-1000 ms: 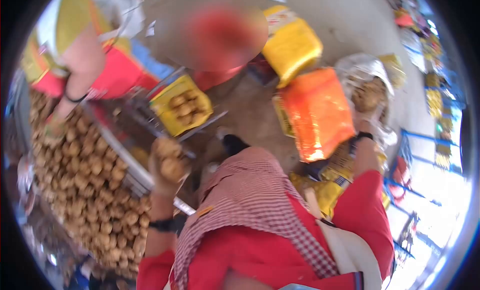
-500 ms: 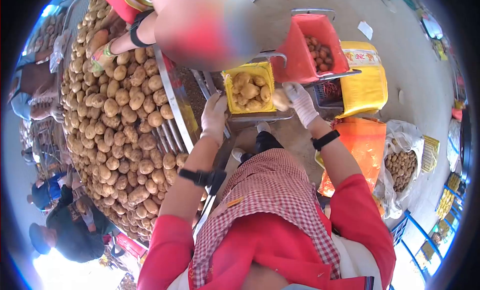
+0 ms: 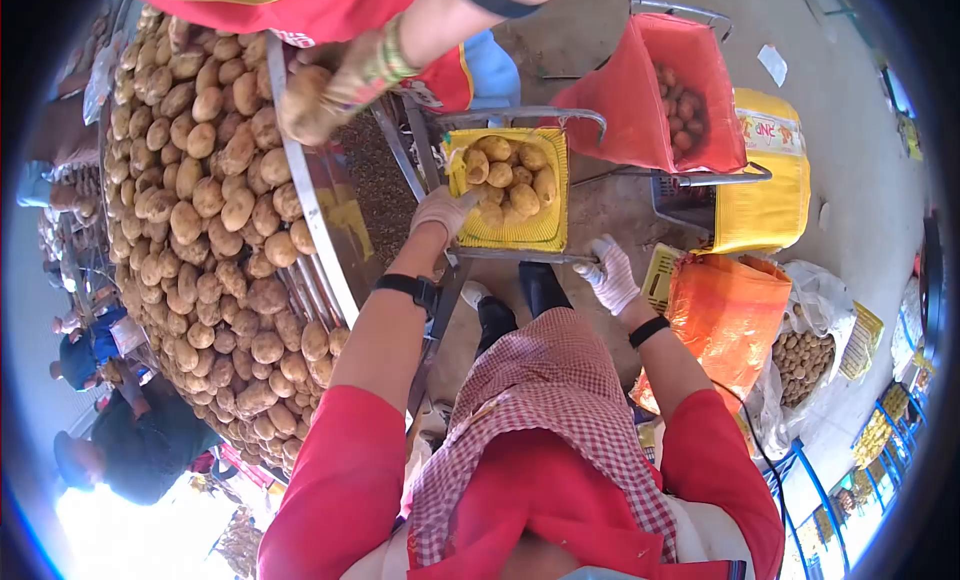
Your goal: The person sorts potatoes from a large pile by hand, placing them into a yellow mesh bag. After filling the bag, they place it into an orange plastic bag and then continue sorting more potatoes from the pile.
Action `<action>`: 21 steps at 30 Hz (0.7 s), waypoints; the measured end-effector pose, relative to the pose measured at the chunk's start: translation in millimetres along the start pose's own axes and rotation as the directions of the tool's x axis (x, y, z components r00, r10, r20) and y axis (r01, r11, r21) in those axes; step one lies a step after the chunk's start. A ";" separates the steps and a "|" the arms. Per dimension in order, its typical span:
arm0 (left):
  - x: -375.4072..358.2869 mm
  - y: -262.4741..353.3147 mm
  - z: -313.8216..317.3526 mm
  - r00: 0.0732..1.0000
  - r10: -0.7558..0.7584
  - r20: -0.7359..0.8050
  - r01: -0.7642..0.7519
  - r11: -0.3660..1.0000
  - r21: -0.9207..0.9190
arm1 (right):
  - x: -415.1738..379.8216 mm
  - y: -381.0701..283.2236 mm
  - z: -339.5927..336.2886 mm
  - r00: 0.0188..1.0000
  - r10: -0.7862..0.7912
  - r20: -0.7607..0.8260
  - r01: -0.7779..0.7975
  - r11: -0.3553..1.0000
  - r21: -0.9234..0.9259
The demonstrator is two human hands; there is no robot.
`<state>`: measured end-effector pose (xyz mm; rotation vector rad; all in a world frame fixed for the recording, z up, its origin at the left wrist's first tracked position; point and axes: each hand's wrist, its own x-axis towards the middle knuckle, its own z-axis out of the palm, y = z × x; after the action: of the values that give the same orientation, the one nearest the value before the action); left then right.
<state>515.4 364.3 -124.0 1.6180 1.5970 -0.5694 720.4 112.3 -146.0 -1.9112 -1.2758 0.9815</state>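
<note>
Potatoes heap the long sorting table left of the yellow bag, which hangs open on its metal frame, nearly full. Half a second ago the right hand held a potato at the bag's mouth; now it hangs empty below the bag, gloved fingers loosely spread, so that potato looks dropped in. The left hand has moved from the table rail to the bag's near left edge, fingers curled on the rim. Above the bag, a co-worker's gloved hand lifts a potato off the pile. Right of it hangs a red bag.
</note>
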 end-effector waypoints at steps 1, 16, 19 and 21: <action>8.4 0.3 0.8 0.997 -0.029 0.073 0.021 0.993 0.115 | -4.6 -2.9 6.3 0.970 0.236 0.064 -0.245 0.944 0.223; 62.6 -23.9 14.8 0.937 0.345 -0.058 -0.350 0.930 -0.112 | 248.5 -24.5 -74.4 0.552 0.691 0.466 -0.708 0.094 0.700; 80.2 -31.0 22.3 0.948 0.307 -0.082 -0.318 0.911 -0.263 | 263.0 10.6 -72.4 0.722 0.548 0.422 -0.621 0.245 0.744; 69.7 -19.8 13.3 0.967 0.246 -0.071 -0.253 0.873 -0.417 | 255.8 -3.8 -70.4 0.815 0.498 0.296 -0.508 0.368 0.779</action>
<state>506.6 395.8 -190.1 1.4616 1.3728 -0.0610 842.9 346.7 -166.1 -1.4485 -0.0127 1.5485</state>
